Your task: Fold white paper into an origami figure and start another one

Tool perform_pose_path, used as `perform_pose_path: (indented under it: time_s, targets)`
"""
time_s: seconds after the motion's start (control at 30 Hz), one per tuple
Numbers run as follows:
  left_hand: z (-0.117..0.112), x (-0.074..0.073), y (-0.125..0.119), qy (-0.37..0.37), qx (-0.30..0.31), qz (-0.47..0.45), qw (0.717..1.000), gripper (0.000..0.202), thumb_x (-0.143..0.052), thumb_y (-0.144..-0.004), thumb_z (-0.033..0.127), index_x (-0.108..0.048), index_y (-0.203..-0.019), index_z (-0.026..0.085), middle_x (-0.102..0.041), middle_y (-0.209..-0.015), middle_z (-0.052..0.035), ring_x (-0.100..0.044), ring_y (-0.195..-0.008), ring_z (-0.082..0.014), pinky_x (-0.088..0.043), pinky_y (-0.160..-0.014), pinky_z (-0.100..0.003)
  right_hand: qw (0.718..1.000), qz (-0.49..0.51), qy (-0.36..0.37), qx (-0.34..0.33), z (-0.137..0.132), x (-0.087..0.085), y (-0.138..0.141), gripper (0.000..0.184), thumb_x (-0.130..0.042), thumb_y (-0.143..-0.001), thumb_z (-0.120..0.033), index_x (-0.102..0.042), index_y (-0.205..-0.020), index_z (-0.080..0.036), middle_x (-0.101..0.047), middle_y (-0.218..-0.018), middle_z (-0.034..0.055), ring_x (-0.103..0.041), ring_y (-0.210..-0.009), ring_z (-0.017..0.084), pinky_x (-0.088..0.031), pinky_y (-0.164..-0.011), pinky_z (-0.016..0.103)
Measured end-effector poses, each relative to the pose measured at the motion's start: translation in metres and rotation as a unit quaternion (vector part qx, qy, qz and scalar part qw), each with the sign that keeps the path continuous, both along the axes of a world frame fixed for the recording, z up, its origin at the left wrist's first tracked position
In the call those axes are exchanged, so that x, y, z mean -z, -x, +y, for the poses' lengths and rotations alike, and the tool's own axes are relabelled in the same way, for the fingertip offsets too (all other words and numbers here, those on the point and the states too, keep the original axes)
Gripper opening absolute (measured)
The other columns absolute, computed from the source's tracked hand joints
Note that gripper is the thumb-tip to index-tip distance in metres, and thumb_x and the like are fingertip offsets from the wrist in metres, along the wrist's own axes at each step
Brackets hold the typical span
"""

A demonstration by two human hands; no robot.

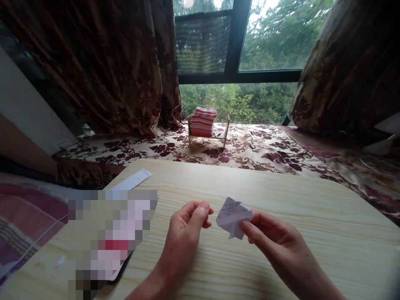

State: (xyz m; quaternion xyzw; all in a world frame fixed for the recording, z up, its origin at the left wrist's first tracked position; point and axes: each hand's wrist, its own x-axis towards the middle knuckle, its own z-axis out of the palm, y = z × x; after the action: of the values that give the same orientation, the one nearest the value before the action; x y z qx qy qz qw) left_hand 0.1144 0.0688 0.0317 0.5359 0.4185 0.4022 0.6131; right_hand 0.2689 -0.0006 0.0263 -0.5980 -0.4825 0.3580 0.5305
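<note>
My right hand [271, 239] pinches a small folded piece of white paper [233, 216] with faint writing on it, holding it just above the light wooden table [296, 208]. My left hand [187, 231] hovers close to the left of the paper with its fingers curled and thumb against forefinger; nothing shows in it, and it does not touch the paper.
A blurred-out flat object [109, 237] lies on the table's left part, with a white paper slip [133, 180] behind it. Beyond the table, a flowered cloth carries a small wooden rack [208, 132] with stacked red-and-white fabric. Dark curtains frame a window.
</note>
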Motion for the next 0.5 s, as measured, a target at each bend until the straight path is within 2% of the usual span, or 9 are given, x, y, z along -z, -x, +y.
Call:
perform_pose_path:
  time_s: [0.07,0.17,0.3,0.37,0.43,0.5]
  targets:
    - [0.000,0.002,0.000,-0.023,-0.009,0.011,1.000,0.030,-0.055,-0.084,0.042,-0.060,-0.071,0.015,-0.056,-0.068,-0.0003,-0.050,-0.069,-0.0136,-0.041,-0.071,-0.025,0.999,0.008,-0.018,0.043,0.001,0.001,-0.001,0.030,-0.064,-0.077,-0.046,-0.063,-0.063,-0.019,-0.062,-0.060,0.0002,-0.057,-0.058,0.014,-0.048,-0.054,0.022]
    - [-0.001,0.001,0.000,-0.040,0.020,0.032,0.998,0.037,-0.051,-0.086,0.044,-0.053,-0.061,0.016,-0.050,-0.060,0.0010,-0.046,-0.063,-0.0126,-0.039,-0.065,-0.025,0.996,0.026,-0.035,0.081,0.002,0.003,-0.003,0.031,-0.066,-0.075,-0.045,-0.060,-0.058,-0.020,-0.057,-0.055,-0.0013,-0.054,-0.055,0.013,-0.045,-0.050,0.020]
    - [-0.005,-0.003,0.000,-0.041,0.062,0.047,0.996,0.040,-0.051,-0.084,0.044,-0.051,-0.056,0.016,-0.048,-0.055,0.0011,-0.045,-0.059,-0.0122,-0.037,-0.061,-0.024,0.994,0.044,-0.049,0.089,0.002,0.007,-0.006,0.031,-0.068,-0.075,-0.043,-0.058,-0.057,-0.020,-0.057,-0.057,-0.0012,-0.051,-0.055,0.012,-0.045,-0.050,0.020]
    - [-0.006,-0.005,0.000,-0.028,0.053,0.039,0.997,0.034,-0.055,-0.082,0.044,-0.056,-0.063,0.016,-0.051,-0.060,0.0007,-0.047,-0.063,-0.0125,-0.039,-0.062,-0.023,0.995,0.049,-0.039,0.077,0.002,0.010,-0.007,0.035,-0.067,-0.075,-0.044,-0.054,-0.054,-0.019,-0.059,-0.061,-0.0001,-0.051,-0.057,0.012,-0.044,-0.050,0.020]
    - [-0.007,-0.005,0.000,-0.007,0.046,0.032,0.998,0.028,-0.061,-0.078,0.043,-0.062,-0.078,0.016,-0.056,-0.068,-0.0002,-0.049,-0.068,-0.0131,-0.040,-0.063,-0.022,0.996,0.058,-0.025,0.069,0.002,0.011,-0.007,0.037,-0.066,-0.076,-0.045,-0.052,-0.053,-0.019,-0.060,-0.064,0.0007,-0.051,-0.059,0.012,-0.045,-0.052,0.020]
    - [-0.007,-0.003,-0.001,-0.001,0.063,0.028,0.998,0.028,-0.065,-0.076,0.041,-0.065,-0.089,0.016,-0.061,-0.077,-0.0017,-0.052,-0.073,-0.0140,-0.042,-0.068,-0.024,0.996,0.063,-0.015,0.060,0.002,0.011,-0.005,0.036,-0.066,-0.075,-0.047,-0.054,-0.055,-0.019,-0.060,-0.063,0.0013,-0.052,-0.059,0.013,-0.045,-0.052,0.022]
